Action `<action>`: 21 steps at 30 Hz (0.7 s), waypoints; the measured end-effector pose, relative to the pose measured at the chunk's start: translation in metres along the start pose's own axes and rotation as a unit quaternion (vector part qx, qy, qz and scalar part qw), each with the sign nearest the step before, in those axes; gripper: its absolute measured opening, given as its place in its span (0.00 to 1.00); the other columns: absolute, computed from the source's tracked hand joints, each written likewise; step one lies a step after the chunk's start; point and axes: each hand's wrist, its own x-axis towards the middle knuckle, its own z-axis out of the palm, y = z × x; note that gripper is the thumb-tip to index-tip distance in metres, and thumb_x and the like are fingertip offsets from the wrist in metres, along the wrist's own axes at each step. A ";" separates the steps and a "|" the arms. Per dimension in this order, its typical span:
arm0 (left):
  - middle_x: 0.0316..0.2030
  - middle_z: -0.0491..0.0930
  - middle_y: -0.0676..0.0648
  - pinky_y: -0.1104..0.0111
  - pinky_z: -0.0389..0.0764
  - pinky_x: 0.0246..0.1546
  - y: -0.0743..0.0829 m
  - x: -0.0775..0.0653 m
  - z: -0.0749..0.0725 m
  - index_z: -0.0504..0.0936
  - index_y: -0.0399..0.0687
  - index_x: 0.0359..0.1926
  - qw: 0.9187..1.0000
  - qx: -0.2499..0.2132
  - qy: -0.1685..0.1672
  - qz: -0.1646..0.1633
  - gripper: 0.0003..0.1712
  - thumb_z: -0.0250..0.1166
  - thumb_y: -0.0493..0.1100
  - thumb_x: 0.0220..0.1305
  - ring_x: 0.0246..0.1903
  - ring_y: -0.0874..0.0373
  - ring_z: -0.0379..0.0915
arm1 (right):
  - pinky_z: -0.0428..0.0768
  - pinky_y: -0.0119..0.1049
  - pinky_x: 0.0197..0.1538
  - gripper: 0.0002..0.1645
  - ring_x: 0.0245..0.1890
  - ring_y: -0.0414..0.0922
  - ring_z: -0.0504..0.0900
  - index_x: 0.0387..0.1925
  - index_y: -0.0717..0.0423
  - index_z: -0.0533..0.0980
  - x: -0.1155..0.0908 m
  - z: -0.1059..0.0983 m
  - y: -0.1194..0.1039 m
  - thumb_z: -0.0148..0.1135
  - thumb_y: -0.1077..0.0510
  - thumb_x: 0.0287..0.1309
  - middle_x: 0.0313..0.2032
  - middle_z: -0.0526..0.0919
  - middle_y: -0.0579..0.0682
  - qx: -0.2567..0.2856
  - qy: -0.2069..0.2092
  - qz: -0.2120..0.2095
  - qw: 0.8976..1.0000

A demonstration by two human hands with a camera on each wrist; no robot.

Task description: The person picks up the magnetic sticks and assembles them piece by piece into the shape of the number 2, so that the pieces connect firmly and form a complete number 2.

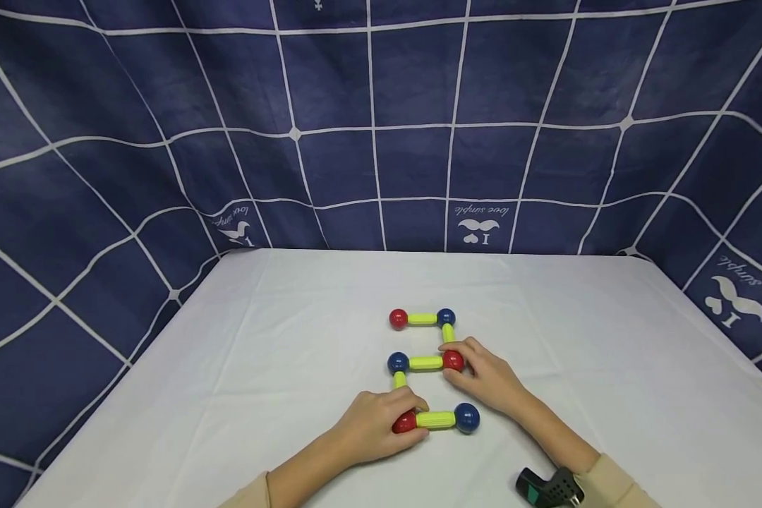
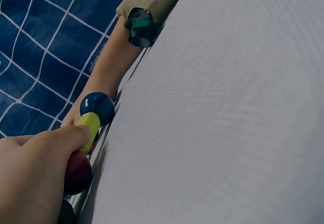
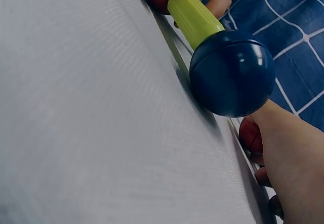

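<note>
A zigzag chain of red and blue balls joined by yellow-green rods lies flat on the white table. My left hand (image 1: 377, 427) grips the near red ball (image 1: 404, 422) between thumb and fingers. From that ball, a near rod (image 1: 435, 420) runs right to a blue ball (image 1: 466, 418), large in the right wrist view. My right hand (image 1: 487, 377) pinches the middle red ball (image 1: 453, 360), fingers above it and thumb below. A middle rod (image 1: 425, 363) links this ball to a blue ball (image 1: 398, 363) on the left. Fingers partly cover both vertical rods.
At the chain's far end, a red ball (image 1: 398, 319), a rod (image 1: 422, 319) and a blue ball (image 1: 446, 317) form the top row. White cloth covers the table (image 1: 292, 317). Dark blue curtains (image 1: 413, 162) with white grid lines enclose its back and sides.
</note>
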 end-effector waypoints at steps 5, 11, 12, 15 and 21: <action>0.30 0.77 0.61 0.87 0.58 0.21 -0.001 0.000 -0.001 0.76 0.59 0.39 1.000 0.019 0.009 0.004 0.12 0.61 0.56 0.56 0.22 0.75 0.68 | 0.66 0.26 0.27 0.22 0.27 0.34 0.66 0.50 0.36 0.71 0.003 -0.001 -0.001 0.60 0.43 0.52 0.35 0.69 0.38 0.002 0.004 -0.004 1.000; 0.29 0.77 0.61 0.88 0.57 0.20 -0.001 0.001 -0.003 0.77 0.58 0.39 1.000 0.014 0.002 0.011 0.12 0.61 0.55 0.56 0.21 0.75 0.67 | 0.66 0.26 0.26 0.22 0.27 0.34 0.66 0.50 0.37 0.71 0.002 -0.001 -0.001 0.60 0.44 0.52 0.35 0.69 0.39 0.003 -0.005 0.005 1.000; 0.30 0.77 0.61 0.88 0.57 0.20 0.000 0.001 -0.003 0.77 0.58 0.39 1.000 0.013 0.000 0.010 0.12 0.61 0.55 0.56 0.22 0.75 0.67 | 0.66 0.26 0.27 0.22 0.27 0.34 0.66 0.50 0.37 0.71 0.002 -0.001 -0.001 0.60 0.44 0.52 0.35 0.69 0.39 0.004 -0.006 0.006 1.000; 0.29 0.77 0.61 0.88 0.57 0.20 -0.001 0.002 -0.004 0.77 0.59 0.39 1.000 0.015 0.001 0.006 0.12 0.60 0.55 0.56 0.21 0.75 0.67 | 0.66 0.26 0.27 0.22 0.27 0.35 0.66 0.51 0.36 0.71 0.003 -0.002 -0.002 0.60 0.43 0.53 0.35 0.69 0.39 0.006 -0.010 0.006 1.000; 0.30 0.76 0.60 0.86 0.61 0.19 -0.006 0.007 -0.015 0.78 0.57 0.38 0.994 0.075 0.079 0.027 0.11 0.59 0.53 0.58 0.20 0.72 0.67 | 0.71 0.32 0.31 0.22 0.31 0.37 0.71 0.51 0.38 0.72 0.008 -0.017 -0.004 0.57 0.41 0.54 0.41 0.76 0.41 -0.060 -0.006 -0.009 0.998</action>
